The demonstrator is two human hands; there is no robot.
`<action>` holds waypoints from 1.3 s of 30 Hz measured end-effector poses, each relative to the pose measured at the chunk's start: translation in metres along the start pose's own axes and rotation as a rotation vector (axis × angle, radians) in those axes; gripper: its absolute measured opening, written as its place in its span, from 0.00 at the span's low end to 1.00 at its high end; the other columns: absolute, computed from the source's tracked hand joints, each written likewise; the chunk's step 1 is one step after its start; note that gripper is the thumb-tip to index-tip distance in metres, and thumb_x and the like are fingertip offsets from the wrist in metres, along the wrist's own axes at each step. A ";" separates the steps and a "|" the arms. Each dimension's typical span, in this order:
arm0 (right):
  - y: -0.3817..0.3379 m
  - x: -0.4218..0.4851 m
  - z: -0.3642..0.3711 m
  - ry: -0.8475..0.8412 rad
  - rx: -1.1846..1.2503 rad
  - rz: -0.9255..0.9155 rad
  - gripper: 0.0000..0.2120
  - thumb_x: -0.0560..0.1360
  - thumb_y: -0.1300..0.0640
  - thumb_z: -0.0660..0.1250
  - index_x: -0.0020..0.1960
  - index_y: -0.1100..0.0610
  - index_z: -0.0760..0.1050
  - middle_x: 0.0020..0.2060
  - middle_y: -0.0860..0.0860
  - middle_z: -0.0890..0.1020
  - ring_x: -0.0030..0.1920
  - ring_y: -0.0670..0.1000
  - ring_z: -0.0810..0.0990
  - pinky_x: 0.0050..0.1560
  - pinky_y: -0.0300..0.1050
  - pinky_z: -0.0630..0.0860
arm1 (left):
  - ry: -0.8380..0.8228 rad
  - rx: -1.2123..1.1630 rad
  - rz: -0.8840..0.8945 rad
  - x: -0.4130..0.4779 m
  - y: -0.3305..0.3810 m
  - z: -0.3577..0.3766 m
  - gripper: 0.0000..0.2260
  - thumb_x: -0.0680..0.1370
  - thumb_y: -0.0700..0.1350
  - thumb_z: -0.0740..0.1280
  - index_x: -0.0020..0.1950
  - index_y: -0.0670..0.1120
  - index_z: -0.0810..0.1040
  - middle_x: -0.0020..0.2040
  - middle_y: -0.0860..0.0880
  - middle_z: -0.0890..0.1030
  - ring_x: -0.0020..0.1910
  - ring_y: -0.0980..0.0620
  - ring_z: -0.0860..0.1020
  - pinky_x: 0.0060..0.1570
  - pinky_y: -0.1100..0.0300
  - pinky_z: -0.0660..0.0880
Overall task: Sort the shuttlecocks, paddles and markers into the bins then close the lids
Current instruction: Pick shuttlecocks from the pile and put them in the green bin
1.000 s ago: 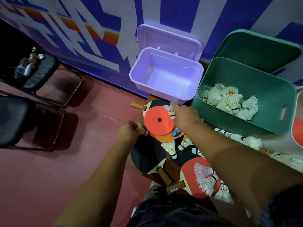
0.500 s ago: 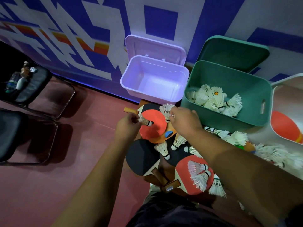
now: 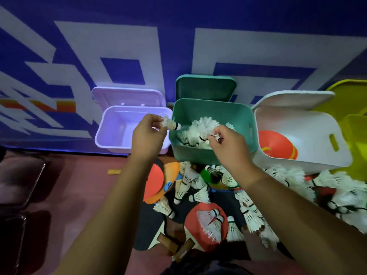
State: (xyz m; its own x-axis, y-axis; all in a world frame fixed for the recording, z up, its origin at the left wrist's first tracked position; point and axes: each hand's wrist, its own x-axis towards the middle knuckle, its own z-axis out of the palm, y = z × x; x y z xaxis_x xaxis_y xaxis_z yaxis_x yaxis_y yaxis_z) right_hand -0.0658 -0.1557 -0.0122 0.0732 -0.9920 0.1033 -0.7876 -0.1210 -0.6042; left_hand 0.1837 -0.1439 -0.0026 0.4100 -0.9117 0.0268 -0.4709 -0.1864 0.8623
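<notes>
The left hand is closed in a narrow pinch on a white feather shuttlecock with a black-banded cork tip. Thumb and fingertips grip its skirt, and the cork points away from the grip toward the right. Just past that cork stands the left rim of the teal rectangular plastic bin, whose teal lid stands open against the wall. Behind and to the left of this grip sits the lilac plastic bin, its hinged lid also raised.

The right hand hangs over the teal bin with its fingers curled in a tight pinch on a second shuttlecock. Only a tuft of white feather shows between the fingertips. Just beyond and left of this grip, inside the teal bin, lies a heap of white shuttlecocks.

To the right of the right hand's grip is the white plastic bin with a slot handle, lid open, with a red round paddle inside. Farther right is a yellow plastic bin.

Below both grips, nearer the person, the floor holds a jumble of loose white shuttlecocks lying over paddles. Among them are an orange-red paddle under the left forearm and a red paddle with a wooden handle, which has several shuttlecocks resting on its face.
</notes>
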 end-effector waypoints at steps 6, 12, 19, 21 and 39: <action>0.038 0.016 -0.038 0.110 -0.041 0.107 0.06 0.81 0.52 0.69 0.54 0.52 0.80 0.45 0.50 0.83 0.43 0.57 0.81 0.45 0.52 0.79 | -0.141 0.088 0.084 0.015 0.023 0.044 0.07 0.78 0.43 0.71 0.55 0.51 0.80 0.48 0.55 0.83 0.47 0.53 0.80 0.41 0.64 0.70; 0.060 0.021 -0.045 0.071 -0.098 0.126 0.05 0.80 0.52 0.70 0.55 0.49 0.80 0.47 0.49 0.84 0.43 0.55 0.80 0.46 0.52 0.79 | -0.298 0.193 0.007 0.008 0.017 0.066 0.18 0.77 0.42 0.69 0.67 0.45 0.78 0.60 0.47 0.84 0.56 0.46 0.80 0.51 0.59 0.73; 0.075 0.021 -0.040 -0.008 -0.223 0.082 0.16 0.78 0.58 0.69 0.64 0.48 0.78 0.56 0.52 0.85 0.49 0.59 0.83 0.53 0.54 0.79 | -0.305 0.194 -0.015 -0.007 0.008 0.064 0.13 0.80 0.44 0.65 0.64 0.46 0.80 0.56 0.48 0.84 0.54 0.46 0.81 0.48 0.58 0.75; 0.076 0.021 -0.039 -0.036 -0.302 0.042 0.22 0.78 0.60 0.68 0.71 0.48 0.75 0.55 0.54 0.86 0.51 0.61 0.83 0.53 0.54 0.79 | -0.288 0.190 -0.027 -0.011 0.007 0.060 0.12 0.81 0.43 0.64 0.63 0.46 0.80 0.56 0.48 0.84 0.53 0.47 0.81 0.47 0.58 0.76; 0.072 0.045 -0.046 -0.081 -0.050 0.089 0.19 0.81 0.57 0.64 0.71 0.57 0.76 0.64 0.56 0.82 0.61 0.59 0.81 0.61 0.52 0.79 | -0.209 0.087 -0.160 -0.058 0.002 0.044 0.09 0.83 0.44 0.65 0.63 0.49 0.79 0.53 0.50 0.82 0.46 0.51 0.82 0.38 0.58 0.75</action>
State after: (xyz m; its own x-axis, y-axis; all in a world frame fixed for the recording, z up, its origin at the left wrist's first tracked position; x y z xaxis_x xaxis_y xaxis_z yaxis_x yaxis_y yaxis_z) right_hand -0.1475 -0.2076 -0.0151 0.0497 -0.9987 -0.0142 -0.8223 -0.0328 -0.5680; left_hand 0.1249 -0.1076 -0.0247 0.3187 -0.9223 -0.2188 -0.4823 -0.3565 0.8002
